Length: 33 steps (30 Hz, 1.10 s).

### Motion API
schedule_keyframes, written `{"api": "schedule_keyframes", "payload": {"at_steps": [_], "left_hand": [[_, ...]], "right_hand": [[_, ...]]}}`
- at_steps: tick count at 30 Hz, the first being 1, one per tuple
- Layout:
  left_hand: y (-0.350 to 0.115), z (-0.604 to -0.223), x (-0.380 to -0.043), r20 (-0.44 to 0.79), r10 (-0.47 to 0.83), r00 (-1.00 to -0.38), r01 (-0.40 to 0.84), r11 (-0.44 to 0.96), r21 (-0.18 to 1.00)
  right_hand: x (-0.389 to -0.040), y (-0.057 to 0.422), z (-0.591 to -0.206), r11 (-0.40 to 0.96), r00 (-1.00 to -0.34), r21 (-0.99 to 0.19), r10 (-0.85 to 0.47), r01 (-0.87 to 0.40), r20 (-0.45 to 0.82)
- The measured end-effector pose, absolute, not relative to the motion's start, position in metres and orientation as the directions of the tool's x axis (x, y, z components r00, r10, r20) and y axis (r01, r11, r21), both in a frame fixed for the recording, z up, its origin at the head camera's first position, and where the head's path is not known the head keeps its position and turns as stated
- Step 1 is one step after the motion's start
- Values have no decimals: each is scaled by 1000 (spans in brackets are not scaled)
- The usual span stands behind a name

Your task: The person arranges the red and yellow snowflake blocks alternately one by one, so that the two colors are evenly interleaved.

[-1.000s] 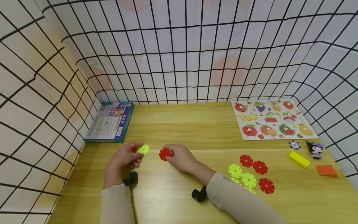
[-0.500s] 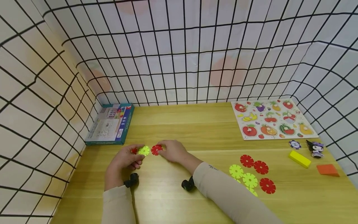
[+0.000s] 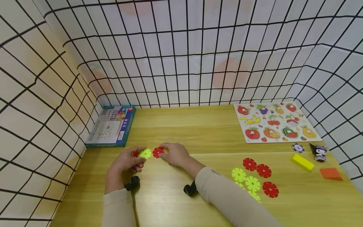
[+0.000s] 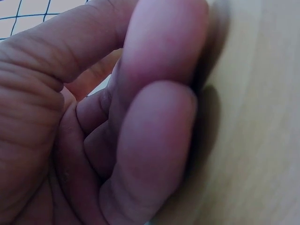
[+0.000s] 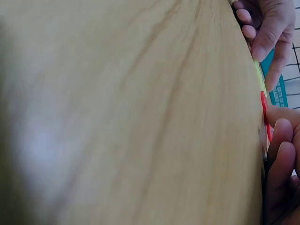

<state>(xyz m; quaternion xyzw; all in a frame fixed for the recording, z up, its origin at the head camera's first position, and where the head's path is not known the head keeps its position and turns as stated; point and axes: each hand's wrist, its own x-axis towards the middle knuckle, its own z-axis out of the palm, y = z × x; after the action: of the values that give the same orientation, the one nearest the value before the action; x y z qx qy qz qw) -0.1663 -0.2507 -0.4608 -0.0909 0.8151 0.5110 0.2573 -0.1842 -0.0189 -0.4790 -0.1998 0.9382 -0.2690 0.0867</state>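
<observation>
Thumb and index finger of my left hand point(image 3: 123, 161) pinch a yellow-green notched plastic disc point(image 3: 146, 154). Part of a red notched disc point(image 3: 135, 153) shows between those fingers, behind the yellow-green one. My right hand point(image 3: 177, 154) pinches another red notched disc point(image 3: 158, 152), close to the yellow-green disc's right side. In the right wrist view the red disc point(image 5: 265, 111) stands edge-on beside the left fingers; whether the discs touch I cannot tell. The left wrist view is filled by curled fingers point(image 4: 152, 145) near the wood, with the discs hidden.
Several loose red discs point(image 3: 270, 189) and yellow-green discs point(image 3: 252, 183) lie at the right. Behind them is a fruit puzzle board point(image 3: 276, 123); a yellow block point(image 3: 302, 162), poker chip point(image 3: 298, 148), figurine point(image 3: 319, 152) and orange piece point(image 3: 331, 173) lie further right. A flat box point(image 3: 110, 126) sits back left.
My right hand has moved left with its red disc, up beside the yellow-green disc. Over the last half second both hands stay nearly still.
</observation>
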Motion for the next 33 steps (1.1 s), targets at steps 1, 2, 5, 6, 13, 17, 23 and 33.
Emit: {"api": "schedule_keyframes", "payload": {"at_steps": [1, 2, 5, 6, 13, 17, 23, 33], "left_hand": [[-251, -461, -166, -511, 115, -852, -411, 459, 788], [-252, -460, -166, -510, 116, -852, -409, 459, 789], [-254, -459, -166, -501, 117, -858, -399, 463, 791], [-254, -459, -166, -501, 113, -858, -402, 461, 791], [-252, -455, -165, -466, 195, -863, -359, 411, 838], [-238, -456, -167, -453, 260, -853, -332, 400, 854], [-218, -461, -168, -462, 291, -838, -319, 427, 846], [-204, -465, -168, -463, 298, -835, -311, 440, 843]], "right_hand": [[-184, -19, -479, 768, -905, -554, -421, -320, -61], [-184, -19, -479, 760, -904, -569, -422, -313, -66], [-184, -19, -478, 730, -899, -616, -431, -296, -78], [-184, -19, -478, 720, -898, -628, -433, -295, -74], [-186, -18, -479, 705, -901, -646, -429, -293, -59], [-182, -11, -480, 658, -909, -710, -412, -252, -58], [-162, 12, -473, 418, -884, -904, -452, -91, -120], [-114, 97, -435, 424, -868, -902, -477, -86, -142]]}}
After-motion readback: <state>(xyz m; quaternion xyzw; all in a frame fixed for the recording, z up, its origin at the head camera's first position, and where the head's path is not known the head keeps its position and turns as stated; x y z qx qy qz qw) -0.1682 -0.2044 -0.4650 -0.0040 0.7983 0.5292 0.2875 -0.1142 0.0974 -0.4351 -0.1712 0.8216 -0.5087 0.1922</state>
